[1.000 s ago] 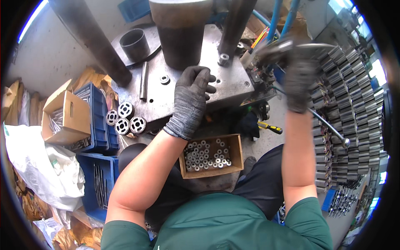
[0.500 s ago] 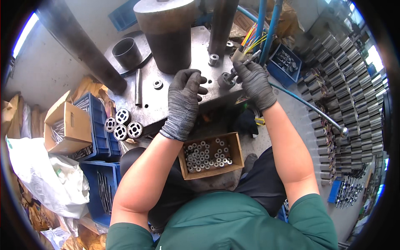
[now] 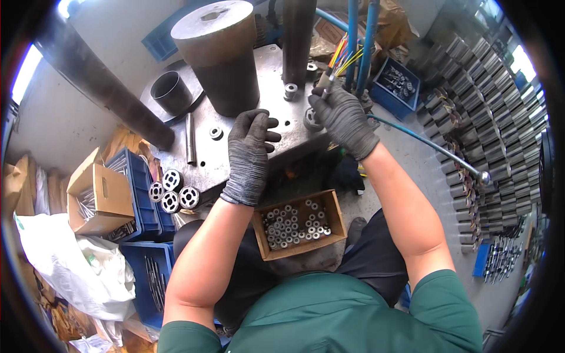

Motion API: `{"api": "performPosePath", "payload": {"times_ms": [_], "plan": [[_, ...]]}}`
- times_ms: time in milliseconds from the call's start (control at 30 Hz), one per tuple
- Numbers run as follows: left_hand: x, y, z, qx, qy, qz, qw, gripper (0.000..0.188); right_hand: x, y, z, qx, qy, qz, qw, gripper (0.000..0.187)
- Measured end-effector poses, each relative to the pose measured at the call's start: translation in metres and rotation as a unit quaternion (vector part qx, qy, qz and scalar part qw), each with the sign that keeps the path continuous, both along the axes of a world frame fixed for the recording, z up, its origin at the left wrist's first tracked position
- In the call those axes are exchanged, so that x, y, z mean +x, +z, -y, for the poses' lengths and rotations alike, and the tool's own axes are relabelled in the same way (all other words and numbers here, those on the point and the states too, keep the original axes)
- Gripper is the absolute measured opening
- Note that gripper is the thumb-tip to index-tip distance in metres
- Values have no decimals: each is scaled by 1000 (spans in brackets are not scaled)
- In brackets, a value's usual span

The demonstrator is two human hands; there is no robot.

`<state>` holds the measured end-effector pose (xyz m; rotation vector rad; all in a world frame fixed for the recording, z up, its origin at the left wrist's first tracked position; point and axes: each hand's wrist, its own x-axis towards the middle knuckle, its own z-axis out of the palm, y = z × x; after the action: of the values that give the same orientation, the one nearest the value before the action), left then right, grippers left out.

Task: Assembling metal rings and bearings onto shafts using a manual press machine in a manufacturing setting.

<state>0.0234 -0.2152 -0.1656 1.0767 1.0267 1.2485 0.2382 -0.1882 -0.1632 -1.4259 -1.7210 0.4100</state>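
My left hand (image 3: pixel 250 150), in a grey knit glove, hovers at the front edge of the steel press table (image 3: pixel 226 156). Its fingers are loosely bent and apart, with nothing visible in them. My right hand (image 3: pixel 346 122), gloved the same way, is closed at the table's right side around a slim metal shaft (image 3: pixel 331 78); only its upper end shows past the fingers. Right beside those fingers stands a dark round fixture (image 3: pixel 311 120), partly covered by the hand. A small bearing ring (image 3: pixel 216 133) and a steel rod (image 3: pixel 190 139) lie on the table, left of my left hand.
A wooden box of small bearings (image 3: pixel 300 226) sits between my legs. Slotted rotor cores (image 3: pixel 172 180) rest at the table's left corner. A thick steel ram (image 3: pixel 220 65) and columns rise behind. A blue bin (image 3: pixel 395 88) and stacked metal cylinders (image 3: pixel 479 141) stand right.
The view has shifted slightly. My right hand has turned so the shaft stands more upright, and its fingers have moved up beside the fixture. My left hand stays nearly in place.
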Motion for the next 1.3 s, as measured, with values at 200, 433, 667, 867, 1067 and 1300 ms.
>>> {"api": "performPosePath", "payload": {"times_ms": [200,433,667,867,1067,1300], "plan": [[20,-4,-4,4,-35,-11,999,30,14,6,11,-51,-29,-29,998,38],[30,-5,-1,-17,-57,-36,998,26,31,14,5,-151,67,-95,982,31],[28,-13,-4,11,-53,-39,998,32,33,-7,-8,-64,-15,23,998,39],[22,3,-1,44,-40,-36,998,35,13,22,23,191,54,-74,977,34],[10,-10,-11,27,-12,-23,999,35,15,-21,9,112,-26,167,979,32],[17,-2,-6,35,-12,-24,999,31,30,-1,9,-99,-46,-43,993,31]]}}
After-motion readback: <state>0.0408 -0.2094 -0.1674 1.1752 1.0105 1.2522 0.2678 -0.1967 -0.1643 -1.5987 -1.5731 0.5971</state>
